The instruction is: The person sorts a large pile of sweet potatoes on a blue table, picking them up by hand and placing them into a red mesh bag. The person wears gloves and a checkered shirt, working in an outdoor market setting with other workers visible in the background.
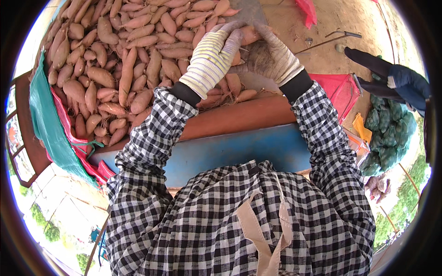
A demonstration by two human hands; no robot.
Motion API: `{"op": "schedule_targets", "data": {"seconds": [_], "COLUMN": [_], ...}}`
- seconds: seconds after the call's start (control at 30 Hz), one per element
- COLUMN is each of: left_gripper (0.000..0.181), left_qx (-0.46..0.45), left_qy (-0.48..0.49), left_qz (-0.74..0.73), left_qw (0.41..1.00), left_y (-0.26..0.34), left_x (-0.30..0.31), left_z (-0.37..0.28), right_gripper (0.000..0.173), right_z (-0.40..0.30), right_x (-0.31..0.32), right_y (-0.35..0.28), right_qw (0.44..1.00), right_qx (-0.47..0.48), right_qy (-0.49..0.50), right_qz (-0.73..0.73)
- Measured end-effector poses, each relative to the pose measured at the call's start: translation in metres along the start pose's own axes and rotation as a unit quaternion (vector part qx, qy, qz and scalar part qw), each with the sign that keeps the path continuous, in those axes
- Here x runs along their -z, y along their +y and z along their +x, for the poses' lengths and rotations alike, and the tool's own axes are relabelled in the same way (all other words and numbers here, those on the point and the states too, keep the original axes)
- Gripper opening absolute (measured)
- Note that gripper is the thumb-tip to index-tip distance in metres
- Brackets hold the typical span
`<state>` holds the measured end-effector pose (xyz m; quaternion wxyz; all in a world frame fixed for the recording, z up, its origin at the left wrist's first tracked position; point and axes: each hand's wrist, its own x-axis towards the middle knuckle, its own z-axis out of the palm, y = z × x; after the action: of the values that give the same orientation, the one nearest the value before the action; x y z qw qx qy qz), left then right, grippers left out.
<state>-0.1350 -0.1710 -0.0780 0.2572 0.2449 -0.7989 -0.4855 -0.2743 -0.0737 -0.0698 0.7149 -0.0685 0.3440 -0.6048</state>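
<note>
A large heap of sweet potatoes (103, 69) fills the left and middle of the sorting surface. My left hand (217, 51), in a striped knit glove, has its fingers bent around a sweet potato (250, 35) at the top middle. Fingers of my right hand (276, 55), in a soiled knit glove, rest on the same sweet potato from the other side. A small blade-like tip shows between my hands; what it belongs to is hidden. Just below my hands lie a few more rooty sweet potatoes (234, 84), near the surface's raised edge.
A rust-brown rim (238, 117) over a blue side panel (241, 146) runs before me. Teal sacking (51, 127) hangs at left. Right are a red mesh sack (335, 89), filled green net bags (390, 127), a long-handled tool (352, 34) and another person in dark clothes (407, 81).
</note>
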Motion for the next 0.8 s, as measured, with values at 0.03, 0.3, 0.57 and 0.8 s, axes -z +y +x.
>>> {"op": "schedule_targets", "data": {"seconds": [0.03,0.3,0.57,0.8], "left_gripper": [0.033,0.049,0.043,0.055], "left_qx": [0.015,0.345,0.009,0.242], "left_qy": [-0.007,0.026,-0.493,-0.525], "left_qz": [-0.033,-0.261,0.56,0.316], "left_qw": [0.999,0.901,0.665,0.752], "left_y": [-0.004,-0.039,-0.138,-0.099], "left_x": [0.001,0.013,-0.057,-0.023], "left_z": [-0.003,-0.032,-0.122,-0.078], "right_gripper": [0.064,0.064,0.058,0.049], "right_z": [0.003,0.013,0.024,0.019], "right_x": [0.002,0.042,0.041,0.04], "right_y": [0.004,-0.006,0.004,0.01], "right_qw": [1.0,0.987,0.985,0.977], "right_qx": [-0.007,0.005,0.037,-0.059], "right_qy": [-0.012,0.012,0.114,-0.031], "right_qz": [0.027,0.161,0.124,0.203]}}
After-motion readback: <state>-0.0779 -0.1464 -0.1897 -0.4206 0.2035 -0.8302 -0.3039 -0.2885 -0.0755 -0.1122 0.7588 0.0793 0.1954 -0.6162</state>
